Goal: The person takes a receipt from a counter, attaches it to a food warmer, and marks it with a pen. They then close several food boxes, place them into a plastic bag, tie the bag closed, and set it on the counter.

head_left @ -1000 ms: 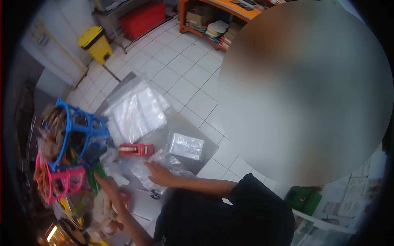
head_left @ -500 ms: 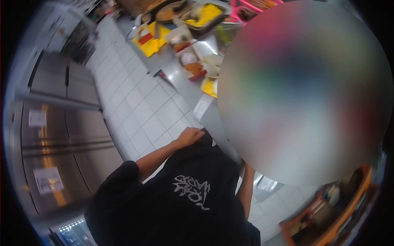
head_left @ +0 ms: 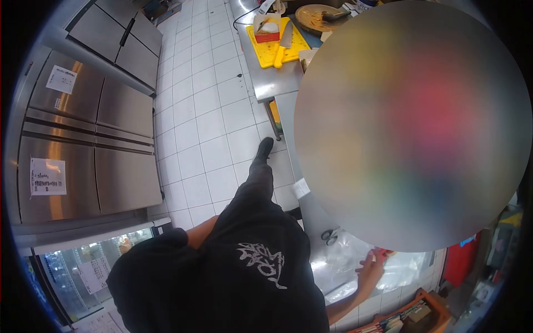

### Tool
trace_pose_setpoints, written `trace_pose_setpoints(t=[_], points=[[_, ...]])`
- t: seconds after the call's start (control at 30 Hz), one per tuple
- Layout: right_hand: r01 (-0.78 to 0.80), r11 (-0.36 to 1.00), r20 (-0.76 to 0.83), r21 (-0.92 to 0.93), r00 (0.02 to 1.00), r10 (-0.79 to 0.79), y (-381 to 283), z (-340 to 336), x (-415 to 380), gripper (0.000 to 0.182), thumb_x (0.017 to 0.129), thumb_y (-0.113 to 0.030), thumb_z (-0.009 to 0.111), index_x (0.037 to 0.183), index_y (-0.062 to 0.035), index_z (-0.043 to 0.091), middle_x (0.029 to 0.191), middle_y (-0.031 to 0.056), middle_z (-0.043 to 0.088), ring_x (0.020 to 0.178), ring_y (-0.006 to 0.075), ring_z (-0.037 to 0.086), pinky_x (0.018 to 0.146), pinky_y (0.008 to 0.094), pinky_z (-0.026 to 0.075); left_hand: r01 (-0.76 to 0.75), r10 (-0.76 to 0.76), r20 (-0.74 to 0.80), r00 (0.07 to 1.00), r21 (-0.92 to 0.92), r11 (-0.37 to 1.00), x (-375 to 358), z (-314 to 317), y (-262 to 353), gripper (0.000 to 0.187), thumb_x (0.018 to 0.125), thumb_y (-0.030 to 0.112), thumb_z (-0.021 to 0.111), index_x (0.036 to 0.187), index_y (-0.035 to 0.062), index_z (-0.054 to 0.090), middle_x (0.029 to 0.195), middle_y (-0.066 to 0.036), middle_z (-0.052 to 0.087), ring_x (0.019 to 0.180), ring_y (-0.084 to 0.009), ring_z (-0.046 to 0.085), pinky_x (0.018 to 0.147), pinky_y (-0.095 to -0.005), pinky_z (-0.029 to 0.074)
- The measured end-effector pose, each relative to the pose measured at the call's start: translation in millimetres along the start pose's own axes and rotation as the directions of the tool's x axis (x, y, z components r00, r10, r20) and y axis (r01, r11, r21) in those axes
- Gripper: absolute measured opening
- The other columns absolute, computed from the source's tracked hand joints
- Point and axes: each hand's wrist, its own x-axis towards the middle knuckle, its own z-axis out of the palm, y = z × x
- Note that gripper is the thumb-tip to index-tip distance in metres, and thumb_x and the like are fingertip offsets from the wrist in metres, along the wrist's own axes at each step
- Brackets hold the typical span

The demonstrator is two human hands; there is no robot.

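Note:
My right hand (head_left: 371, 271) reaches out over the counter at the lower right, its fingertips on a small red object (head_left: 382, 253). The blurred disc hides part of that object, so its kind does not show. Beneath and around the hand lies clear plastic sheeting (head_left: 347, 261). A pair of dark-handled scissors (head_left: 328, 237) rests left of it, near the counter's edge. My left forearm (head_left: 202, 232) shows beside my black shirt, but the hand is hidden behind my leg and clothes.
Along the left stand steel refrigerators (head_left: 66, 172) and a glass-door cooler (head_left: 100, 266). Farther up the counter (head_left: 277, 83), a yellow cutting board (head_left: 264, 54) carries a knife (head_left: 284, 41) and a food box (head_left: 267, 29). An orange crate (head_left: 441, 313) sits low at right.
My view has swung round and my body has moved along the counter. The right hand has come into view at the red object. My left hand has dropped out of sight.

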Motion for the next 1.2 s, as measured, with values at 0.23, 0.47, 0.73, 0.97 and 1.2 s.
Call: trace_pose_setpoints(t=[0.23, 0.47, 0.73, 0.97, 1.2], points=[[0.490, 0.802, -0.097, 0.343, 0.867, -0.488, -203.0, 128.9, 38.9, 0.022, 0.099, -0.022, 0.057, 0.098, -0.0002, 0.064, 0.070, 0.0118, 0.063, 0.059, 0.0173, 0.055, 0.055, 0.0348, 0.042, -0.042, 0.055, 0.188, 0.981, -0.074, 0.996, 76.6, -38.2, 170.0, 0.074, 0.097, 0.060, 0.044, 0.143, 0.0029, 0.046, 0.142, -0.017, 0.053, 0.126, -0.0281, 0.054, 0.109, -0.0405, 0.042], [0.487, 0.834, -0.020, 0.259, 0.866, -0.499, -439.7, 287.3, 100.0, 0.025, 0.094, -0.020, 0.062, 0.112, -0.0032, 0.059, 0.074, 0.0167, 0.064, 0.068, 0.0322, 0.062, 0.063, 0.0424, 0.047, 0.430, -0.427, 0.161, 0.890, 0.016, 0.903, 74.2, -90.3, 374.9, 0.078, 0.093, 0.063, 0.047, 0.136, -0.0021, 0.053, 0.136, -0.023, 0.057, 0.122, -0.0327, 0.058, 0.109, -0.0434, 0.042], [0.394, 0.911, -0.330, -0.120, 0.850, -0.411, -478.8, 347.8, 194.2, 0.015, 0.097, -0.018, 0.055, 0.104, -0.0057, 0.060, 0.078, 0.0234, 0.067, 0.072, 0.0437, 0.066, 0.062, 0.0526, 0.048, 0.382, -0.424, -0.004, 0.906, 0.445, 0.810, 170.6, -109.7, 464.7, 0.058, 0.097, 0.051, 0.048, 0.129, 0.0035, 0.058, 0.131, -0.014, 0.062, 0.113, -0.0268, 0.061, 0.098, -0.0415, 0.048], [0.276, 0.950, -0.305, -0.143, 0.901, -0.308, -474.1, 351.9, 170.4, 0.013, 0.098, -0.017, 0.054, 0.095, -0.0057, 0.060, 0.075, 0.0221, 0.066, 0.070, 0.0428, 0.065, 0.060, 0.0513, 0.047, -0.350, 0.407, 0.056, 0.912, 0.625, 0.698, 199.2, -60.0, 577.3, 0.031, 0.100, 0.027, 0.050, 0.099, 0.0013, 0.066, 0.086, -0.006, 0.069, 0.072, -0.0119, 0.061, 0.068, -0.0261, 0.046], [0.299, 0.951, -0.218, -0.080, 0.926, -0.309, -452.8, 346.1, 143.9, 0.008, 0.096, -0.013, 0.058, 0.099, -0.0052, 0.059, 0.080, 0.0217, 0.066, 0.070, 0.0407, 0.065, 0.059, 0.0487, 0.048, -0.681, 0.928, 0.152, 0.341, 0.720, 0.133, 208.3, 5.3, 702.3, 0.029, 0.094, 0.022, 0.066, 0.115, 0.0035, 0.060, 0.091, -0.009, 0.064, 0.082, -0.0205, 0.058, 0.078, -0.0333, 0.047]])
